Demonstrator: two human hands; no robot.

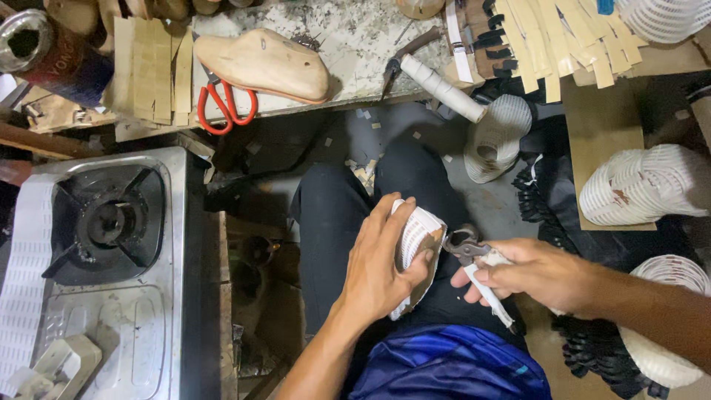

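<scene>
My left hand [381, 263] presses a white strapped shoe upper on a last [416, 235] against my lap, fingers wrapped over its top. My right hand [529, 272] grips metal pincers with white-wrapped handles [474, 259]; the dark jaws touch the right edge of the shoe upper. Both hands work above my dark trousers [333, 222], and a blue shirt shows below.
A gas stove burner [104, 222] sits at left. On the marble bench above lie a bare wooden last [263, 65], red-handled scissors [222, 104], a hammer [433, 78] and tan strips [548, 37]. White strapped uppers [641, 185] are stacked at right.
</scene>
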